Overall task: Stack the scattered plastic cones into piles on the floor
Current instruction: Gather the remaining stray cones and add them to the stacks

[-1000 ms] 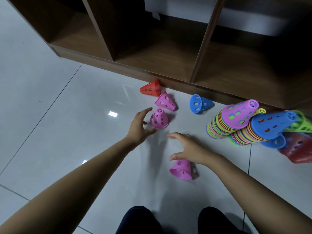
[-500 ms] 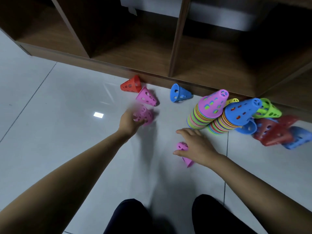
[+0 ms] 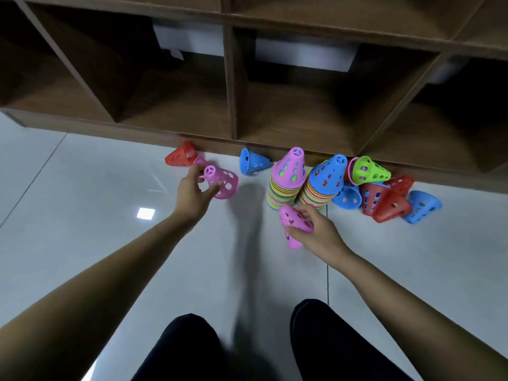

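My left hand (image 3: 192,193) grips a pink perforated cone (image 3: 224,181), lifted off the floor and tilted on its side. In my right hand (image 3: 316,229) is a second pink cone (image 3: 292,222), held just in front of two tall stacks. One stack is topped by a pink cone (image 3: 290,166), the other by a blue cone (image 3: 328,171). A red cone (image 3: 180,156) and a blue cone (image 3: 251,162) lie on their sides by the shelf base. Another pink cone (image 3: 200,160) is mostly hidden behind my left fingers.
A heap of loose cones lies right of the stacks: green (image 3: 369,170), red (image 3: 384,202) and blue (image 3: 422,206). A dark wooden shelf unit (image 3: 233,105) runs along the back. The floor is glossy white tile (image 3: 82,215). My knees (image 3: 247,347) show at the bottom.
Both hands closed on pink cones and lifted them. The right hand carried its cone toward the stacks. The view shifted, bringing the shelf and stacks nearer the centre.
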